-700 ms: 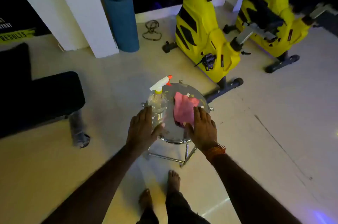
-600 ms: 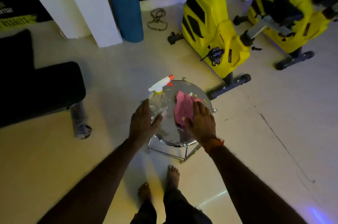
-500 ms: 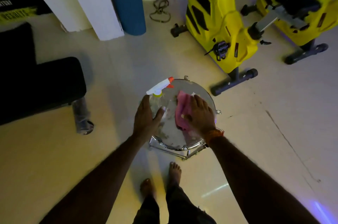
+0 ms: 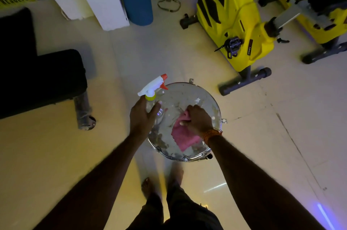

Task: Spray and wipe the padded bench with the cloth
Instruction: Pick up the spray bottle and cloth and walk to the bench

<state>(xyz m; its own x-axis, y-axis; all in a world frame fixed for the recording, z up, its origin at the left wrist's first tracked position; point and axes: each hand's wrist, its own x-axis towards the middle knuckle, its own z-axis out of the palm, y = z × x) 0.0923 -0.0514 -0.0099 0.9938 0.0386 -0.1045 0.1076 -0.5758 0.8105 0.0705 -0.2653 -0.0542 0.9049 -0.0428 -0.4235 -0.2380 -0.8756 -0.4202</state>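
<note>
The left hand (image 4: 142,117) was wrapped round the clear body of the spray bottle (image 4: 152,89) at the left edge of the round metal surface (image 4: 189,92) — its white and orange trigger head stood above the fingers. The right hand (image 4: 198,120) had its fingers curled into the pink cloth (image 4: 183,137), bunching it, while the loose end lay on that same surface. The black padded bench (image 4: 43,79) stood well apart to the left on the pale floor (image 4: 56,154) — two yellow exercise bikes (image 4: 234,14) behind.
</note>
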